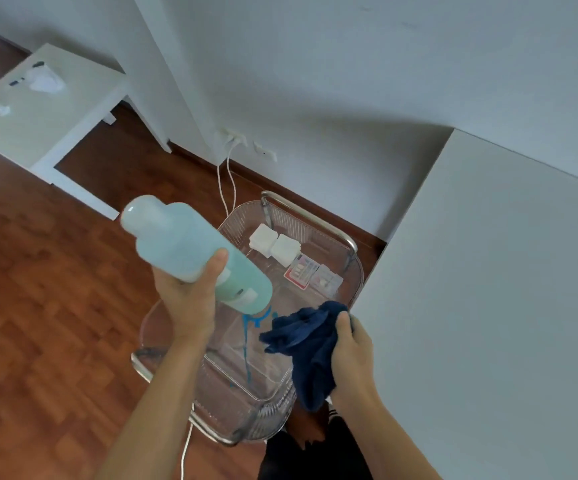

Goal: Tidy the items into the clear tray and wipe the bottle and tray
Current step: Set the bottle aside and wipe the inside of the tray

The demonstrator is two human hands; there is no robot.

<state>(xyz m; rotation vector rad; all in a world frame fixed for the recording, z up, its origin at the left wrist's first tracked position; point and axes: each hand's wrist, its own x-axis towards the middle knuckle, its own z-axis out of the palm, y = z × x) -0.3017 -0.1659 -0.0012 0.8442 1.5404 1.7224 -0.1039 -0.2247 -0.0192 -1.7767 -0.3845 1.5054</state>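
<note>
My left hand (187, 292) grips a pale turquoise bottle (190, 247), held tilted above the clear tray (357, 271), cap end up to the left. My right hand (351, 351) holds a bunched dark blue cloth (308, 344) just to the right of the bottle's base, over the tray's right side. Inside the tray's far end lie two white pad stacks (273, 242), a red-backed packet (299, 271) and a small clear packet (327, 280). Blue streaks (247, 341) show on a clear inner box in the tray.
The tray sits on a metal-framed stand (315, 216) over a wooden floor (38, 289). A white cabinet top (505, 306) lies right beside it. A white low table (38, 109) with small items stands at the far left. White cables (225, 188) hang from wall sockets behind.
</note>
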